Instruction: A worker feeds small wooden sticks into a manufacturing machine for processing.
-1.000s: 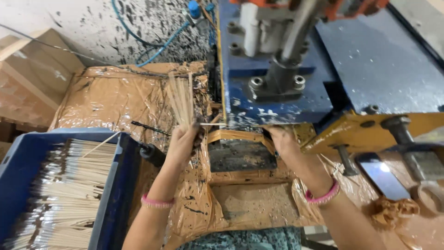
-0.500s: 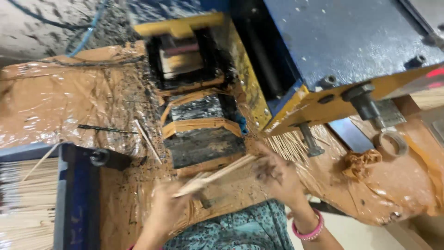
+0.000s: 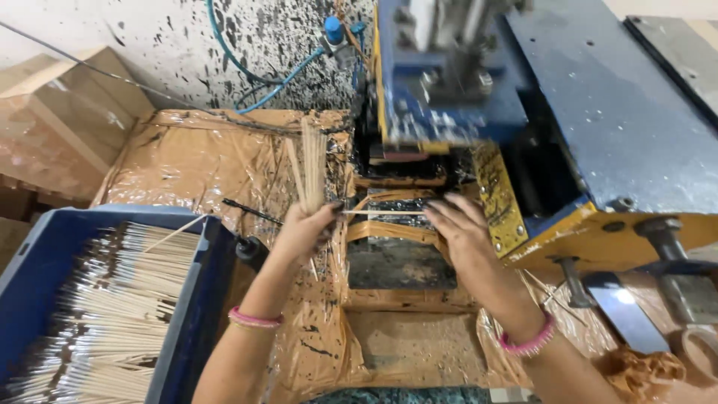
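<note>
Blur smears the front of the blue machine (image 3: 479, 90), so I cannot make out the parts above its mouth, and its right side runs off the frame. My left hand (image 3: 307, 228) is clamped on a bundle of thin sticks (image 3: 313, 168), which stands upright above my fist, just left of the machine's opening. My right hand (image 3: 460, 224) is half open, fingers spread, and its fingertips meet one single stick (image 3: 381, 213) that lies level between my two hands; whether I pinch it or only touch it, I cannot tell. The hands are apart, one on each side of that stick. Both wrists carry pink bands.

Brown plastic sheet (image 3: 202, 161), spattered black, covers the table and is crumpled round the dark tray (image 3: 400, 262) below my hands. At lower left a blue crate (image 3: 187, 299) holds many more sticks laid flat, its near end cut off by the frame. A plain brown carton (image 3: 63, 120) sits at far left, partly out of view. At lower right a flat grey blade (image 3: 624, 314) and a roll of tape (image 3: 699, 348) are cut off at the edge.
</note>
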